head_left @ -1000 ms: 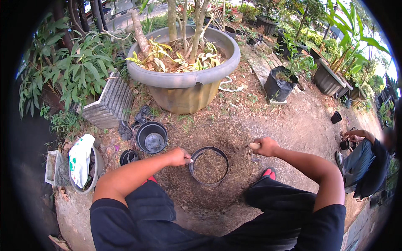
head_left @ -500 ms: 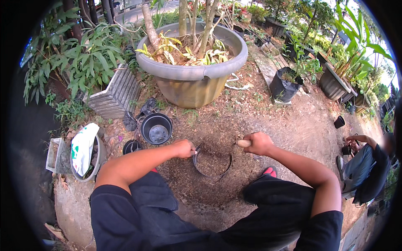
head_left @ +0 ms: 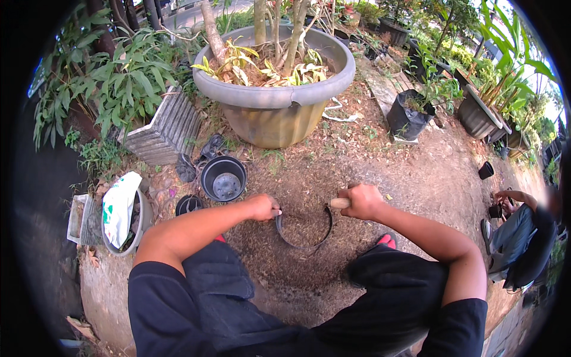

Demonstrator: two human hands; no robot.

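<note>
Hands (head_left: pixel 264 207) (head_left: pixel 360 201) gripping black pot (head_left: pixel 303 229) rim, wooden handle (head_left: pixel 340 203) seemingly

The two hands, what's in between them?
In the head view, a black pot filled with brown soil sits between the left hand and right hand; each hand grips its rim side.

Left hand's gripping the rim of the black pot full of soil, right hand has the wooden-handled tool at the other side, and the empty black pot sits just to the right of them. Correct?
Not quite. The empty black pot sits to the left, up beyond the left hand, not to the right. The head view shows it. The rest holds: the left hand grips the rim of the soil-filled pot, and the right hand holds the wooden-handled tool at the opposite rim.
</note>
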